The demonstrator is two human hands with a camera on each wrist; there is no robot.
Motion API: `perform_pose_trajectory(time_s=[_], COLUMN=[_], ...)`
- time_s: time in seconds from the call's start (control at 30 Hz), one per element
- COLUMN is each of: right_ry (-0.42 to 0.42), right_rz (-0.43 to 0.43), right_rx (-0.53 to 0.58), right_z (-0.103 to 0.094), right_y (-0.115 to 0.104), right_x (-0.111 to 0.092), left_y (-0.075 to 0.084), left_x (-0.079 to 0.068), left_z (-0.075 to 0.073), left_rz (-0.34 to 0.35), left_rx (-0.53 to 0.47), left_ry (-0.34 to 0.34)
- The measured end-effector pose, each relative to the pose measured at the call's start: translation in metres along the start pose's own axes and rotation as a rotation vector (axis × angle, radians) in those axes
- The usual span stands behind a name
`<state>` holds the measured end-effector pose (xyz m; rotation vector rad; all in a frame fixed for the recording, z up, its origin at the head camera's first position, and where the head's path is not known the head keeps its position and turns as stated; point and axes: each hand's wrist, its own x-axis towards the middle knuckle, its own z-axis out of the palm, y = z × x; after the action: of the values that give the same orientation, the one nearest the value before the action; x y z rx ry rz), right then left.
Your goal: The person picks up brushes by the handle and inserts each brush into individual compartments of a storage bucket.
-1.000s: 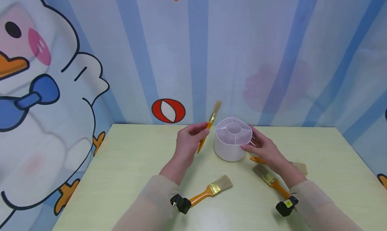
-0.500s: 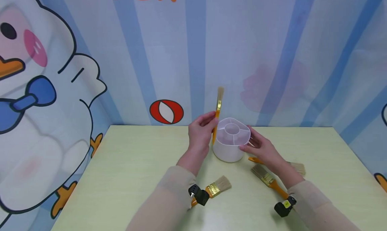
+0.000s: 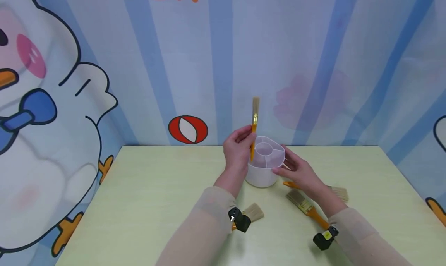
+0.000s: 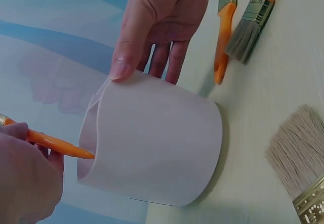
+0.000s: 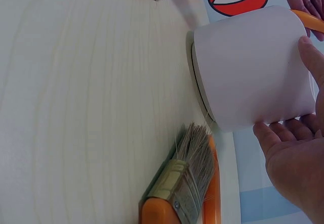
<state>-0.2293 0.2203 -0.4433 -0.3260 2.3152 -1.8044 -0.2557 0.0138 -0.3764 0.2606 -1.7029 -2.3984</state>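
Bristles up, a slim paintbrush (image 3: 255,117) with an orange handle is pinched between the thumb and fingers of my left hand (image 3: 237,153). Its handle tip is at the open top of a white divided organizer (image 3: 262,177); the left wrist view shows the tip (image 4: 83,153) just inside the rim. My right hand (image 3: 302,176) grips the organizer's right side, thumb (image 5: 310,57) on the front wall and fingers round the back. The organizer has a round middle compartment with several others around it. It stands upright on the table.
Wider paintbrushes lie on the pale table (image 3: 167,204): one (image 3: 253,211) partly under my left wrist, one (image 3: 306,206) by my right forearm, and another (image 3: 338,192) behind that forearm. A blue striped cloth backdrop (image 3: 219,64) rises at the table's back edge.
My left hand has moved right to the organizer, turning the slim paintbrush from a slant to nearly upright and bringing its handle over the rim. My right hand stays on the organizer.
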Motion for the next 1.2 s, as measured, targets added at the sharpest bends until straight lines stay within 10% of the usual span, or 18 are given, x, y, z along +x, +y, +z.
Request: perform_pose_trajectory(time_s=[1.2], right_ry=[0.021], right_rz=[0.003], right_rx=[-0.063], right_z=[0.0], right_y=[-0.002], right_x=[0.007], left_y=[-0.019], left_x=[-0.023], left_z=[-0.011], left_rz=[0.086], left_rx=[0.255], left_ry=[0.08])
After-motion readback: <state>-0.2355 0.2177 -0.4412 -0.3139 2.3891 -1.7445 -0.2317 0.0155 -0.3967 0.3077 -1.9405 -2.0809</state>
